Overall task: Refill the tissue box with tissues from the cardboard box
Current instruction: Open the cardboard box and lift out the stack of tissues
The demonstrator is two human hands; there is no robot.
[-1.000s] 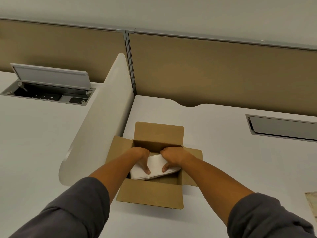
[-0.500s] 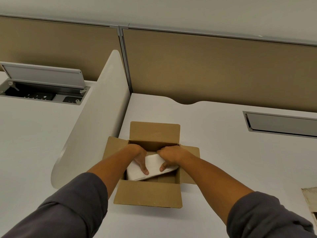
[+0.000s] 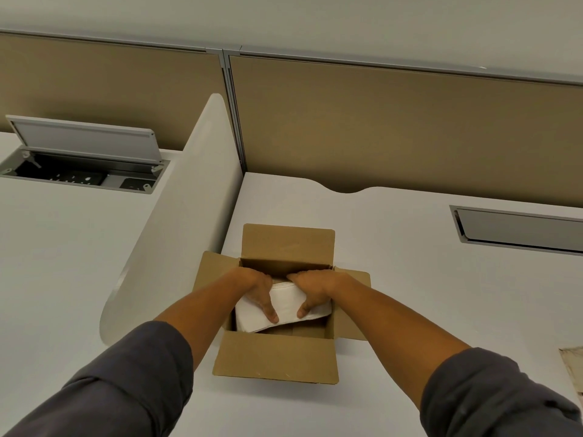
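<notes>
1. The tissues (image 3: 284,305), a white pack, sit low centre of the frame inside the open box (image 3: 277,361). The pack is tilted, its right end higher, and it is still within the box walls.
2. The left hand (image 3: 257,290) grips the pack's left part and the right hand (image 3: 312,290) its right part. On each hand the thumb presses the near face while the fingers curl over the far edge, clamped on the pack.
3. All four box flaps are folded out. Brown cardboard shows beneath the pack; whether more tissues lie under it I cannot tell.
4. Judged from this, the task is at an early stage: the pack is held but not lifted clear.
5. No tissue box is clearly visible. A pale object (image 3: 572,367) at the right edge is cut off, so I cannot tell what it is.
6. Still to do: lift the pack out, carry it to the tissue box and load it.
7. The box stands on a white desk (image 3: 410,263), beside a curved divider (image 3: 176,222) on the left.
</notes>
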